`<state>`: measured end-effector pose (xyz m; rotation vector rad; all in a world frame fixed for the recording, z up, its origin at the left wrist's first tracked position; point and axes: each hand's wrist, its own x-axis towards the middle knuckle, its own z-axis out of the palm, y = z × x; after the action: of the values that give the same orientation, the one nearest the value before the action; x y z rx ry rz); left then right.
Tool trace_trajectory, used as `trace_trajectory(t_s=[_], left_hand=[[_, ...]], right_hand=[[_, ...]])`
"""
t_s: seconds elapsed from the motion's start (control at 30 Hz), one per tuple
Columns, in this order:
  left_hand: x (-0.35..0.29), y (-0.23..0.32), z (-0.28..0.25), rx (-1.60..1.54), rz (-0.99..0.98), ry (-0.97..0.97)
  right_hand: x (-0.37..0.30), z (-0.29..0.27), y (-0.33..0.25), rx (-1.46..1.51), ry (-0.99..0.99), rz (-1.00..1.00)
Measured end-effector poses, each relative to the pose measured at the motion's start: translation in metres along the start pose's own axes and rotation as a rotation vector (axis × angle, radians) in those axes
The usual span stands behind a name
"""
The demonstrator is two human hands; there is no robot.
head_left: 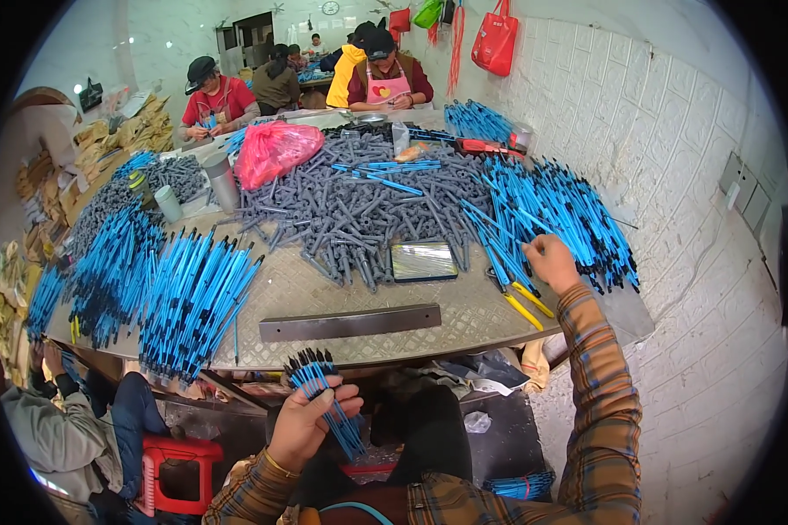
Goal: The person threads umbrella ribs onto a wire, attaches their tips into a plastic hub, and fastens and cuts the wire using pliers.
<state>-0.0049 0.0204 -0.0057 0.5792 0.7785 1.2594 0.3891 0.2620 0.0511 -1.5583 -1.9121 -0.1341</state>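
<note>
My left hand (311, 420) is closed round a bundle of thin blue rods with black tips (337, 420), held upright just off the table's near edge. My right hand (552, 261) reaches over the table's right side, fingers drawn together at the edge of a big pile of similar blue rods (569, 214). Whether a rod is between those fingers is hidden. Yellow-handled pliers (524, 306) lie just below this hand. A heap of short grey plastic pieces (359, 206) covers the middle of the table.
A flat dark metal bar (350, 323) and a small rectangular box (424, 261) lie before me. More blue rods (193, 297) are stacked at left, near a grey flask (221, 181) and a pink plastic bag (276, 153). Co-workers sit across the table and at left, by a red stool (179, 451).
</note>
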Motion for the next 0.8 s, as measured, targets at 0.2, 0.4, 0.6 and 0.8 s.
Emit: trace_trajectory(t_s=[0.2, 0.4, 0.6, 0.8], left_hand=[[0.006, 0.002, 0.018, -0.104, 0.196, 0.092], [0.033, 0.004, 0.052, -0.222, 0.479, 0.156], [0.038, 0.0, 0.044, -0.186, 0.598, 0.168], [0.035, 0.002, 0.042, -0.121, 0.722, 0.342]], right_hand=[[-0.076, -0.019, -0.108, 0.844, -0.452, 0.104], [-0.192, 0.022, -0.174, 0.982, -0.577, -0.232], [-0.219, 0.026, -0.197, 0.962, -0.449, -0.222], [-0.231, 0.032, -0.205, 0.876, -0.417, -0.353]])
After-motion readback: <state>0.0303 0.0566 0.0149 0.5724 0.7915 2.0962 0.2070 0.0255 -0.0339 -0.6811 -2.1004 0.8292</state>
